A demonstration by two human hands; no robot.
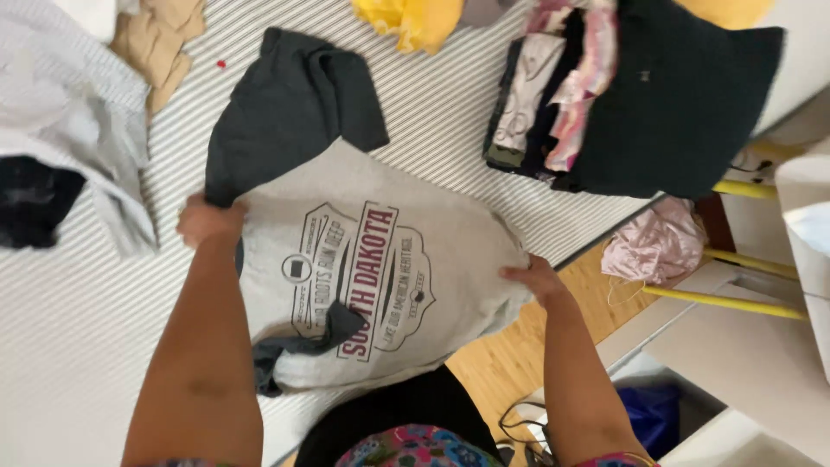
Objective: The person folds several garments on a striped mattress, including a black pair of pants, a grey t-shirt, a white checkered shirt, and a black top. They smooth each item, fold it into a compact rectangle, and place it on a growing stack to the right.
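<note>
A light grey T-shirt (pixel 450 251) with a dark red printed emblem lies spread on the striped bed (pixel 450 104) in the middle of the head view. My left hand (pixel 206 220) grips its left edge where a dark grey garment (pixel 285 108) lies partly under it. My right hand (pixel 536 278) presses on the shirt's right edge near the edge of the bed. A dark strip of cloth (pixel 303 344) shows at the shirt's lower part.
A stack of folded clothes (pixel 562 86) with a black garment (pixel 683 104) sits at the upper right. Yellow cloth (pixel 415 22), tan cloth (pixel 160 39) and pale grey cloth (pixel 78 112) lie around. A pink garment (pixel 657 246) rests on a yellow-legged stand off the bed.
</note>
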